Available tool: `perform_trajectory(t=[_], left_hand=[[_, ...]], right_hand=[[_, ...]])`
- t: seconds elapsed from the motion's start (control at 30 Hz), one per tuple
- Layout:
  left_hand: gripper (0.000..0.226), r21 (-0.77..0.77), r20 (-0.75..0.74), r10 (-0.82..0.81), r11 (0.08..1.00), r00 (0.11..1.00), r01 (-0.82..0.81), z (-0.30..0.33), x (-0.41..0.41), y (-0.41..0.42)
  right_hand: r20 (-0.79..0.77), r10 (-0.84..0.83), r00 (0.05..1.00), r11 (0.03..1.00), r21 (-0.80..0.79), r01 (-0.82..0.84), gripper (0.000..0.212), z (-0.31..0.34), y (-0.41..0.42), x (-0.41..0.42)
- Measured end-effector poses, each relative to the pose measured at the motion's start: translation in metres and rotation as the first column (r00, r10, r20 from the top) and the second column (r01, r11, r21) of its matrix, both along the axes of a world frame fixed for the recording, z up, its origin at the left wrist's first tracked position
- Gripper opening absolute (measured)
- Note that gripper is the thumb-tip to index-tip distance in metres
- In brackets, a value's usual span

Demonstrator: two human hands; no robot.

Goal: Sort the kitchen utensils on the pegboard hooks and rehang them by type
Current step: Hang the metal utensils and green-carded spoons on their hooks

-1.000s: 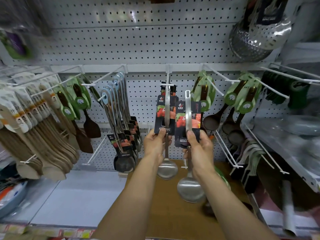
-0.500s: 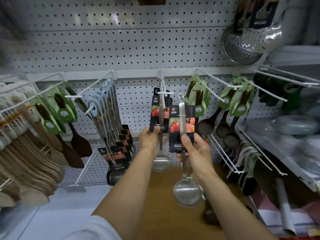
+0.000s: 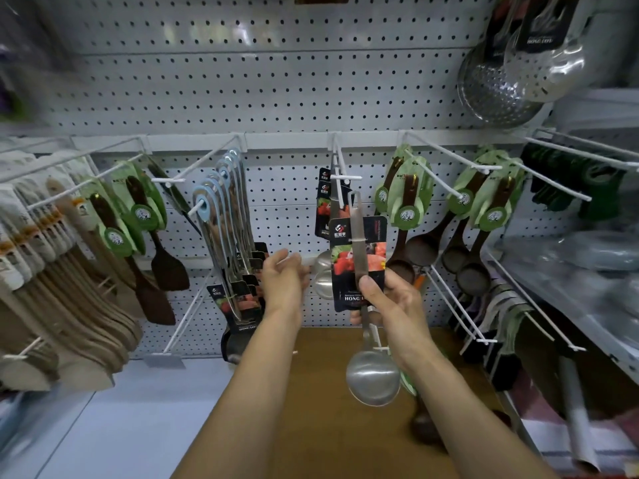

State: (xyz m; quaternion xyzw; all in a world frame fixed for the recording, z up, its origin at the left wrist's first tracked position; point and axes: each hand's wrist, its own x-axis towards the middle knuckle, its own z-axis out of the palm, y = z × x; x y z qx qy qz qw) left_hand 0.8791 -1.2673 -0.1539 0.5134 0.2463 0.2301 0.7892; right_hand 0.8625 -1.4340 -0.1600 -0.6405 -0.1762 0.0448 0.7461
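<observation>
Two hands up before pegboard (image 3: 276, 98). Right hand (image 3: 390, 305) pinched steel spoon (image 3: 371, 375) at carded handle, just right of centre hook (image 3: 340, 178). Left hand (image 3: 283, 278) empty, fingers relaxed, near hung spoons (image 3: 323, 271).

A shiny silver steel ladle (image 3: 371, 378) on a black backing card (image 3: 358, 264) printed with red strawberries and white lettering stands out against the pale grey pegboard (image 3: 262, 95) dotted with dark holes. White wire hooks (image 3: 435, 167) carry dark brown wooden spoons (image 3: 420, 248) tagged with green leaf-shaped labels (image 3: 408, 202). Light beige wooden spatulas (image 3: 69, 305) hang at far left, beside utensils with pale blue handles (image 3: 214, 202). Above, perforated silver strainers (image 3: 501, 84) gleam. The shelf (image 3: 311, 409) below is brown.
</observation>
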Motion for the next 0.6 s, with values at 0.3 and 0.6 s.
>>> perform_trajectory(t=[0.3, 0.6], left_hand=[[0.029, -0.008, 0.055, -0.034, 0.999, 0.998, 0.035, 0.015, -0.037, -0.004], [0.025, -0.011, 0.038, -0.093, 0.996, 0.995, 0.093, 0.009, -0.046, -0.008]], right_hand=[[-0.041, 0.003, 0.999, 1.000, -0.027, -0.004, 0.018, -0.002, 0.005, -0.011], [-0.089, -0.031, 0.996, 0.999, -0.022, 0.030, 0.016, 0.003, 0.024, 0.006]])
